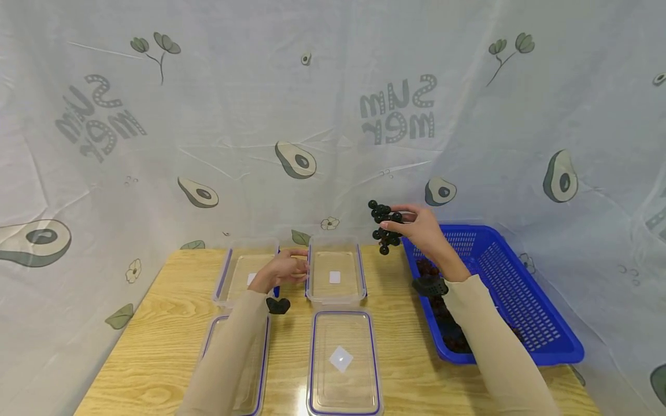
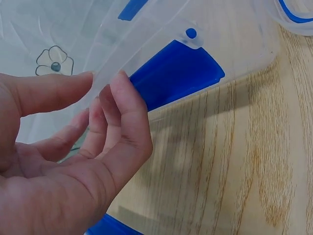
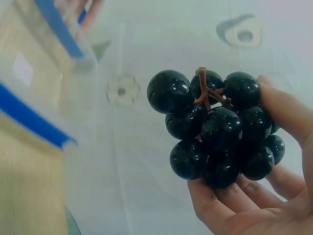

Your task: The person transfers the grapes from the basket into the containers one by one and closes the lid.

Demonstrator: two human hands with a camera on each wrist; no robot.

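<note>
A bunch of dark grapes (image 1: 385, 226) with a brown stem is held up by my right hand (image 1: 419, 230), above the table near the back. In the right wrist view, the thumb and fingers grip the grapes (image 3: 221, 128) from the side and below. My left hand (image 1: 283, 268) is beside the left wall of a clear lidless container (image 1: 335, 296) with blue side latches. In the left wrist view, the left fingertips (image 2: 122, 81) touch the end of a blue latch (image 2: 176, 76), with the thumb apart from them and the fingers loosely bent.
Another clear container (image 1: 225, 289) stands left of the left hand. Two clear lids with blue seals lie in front, one lid (image 1: 343, 398) in the middle and one lid (image 1: 255, 370) partly behind the left sleeve. At right, a blue basket (image 1: 551, 312) holds more dark fruit (image 1: 458, 345).
</note>
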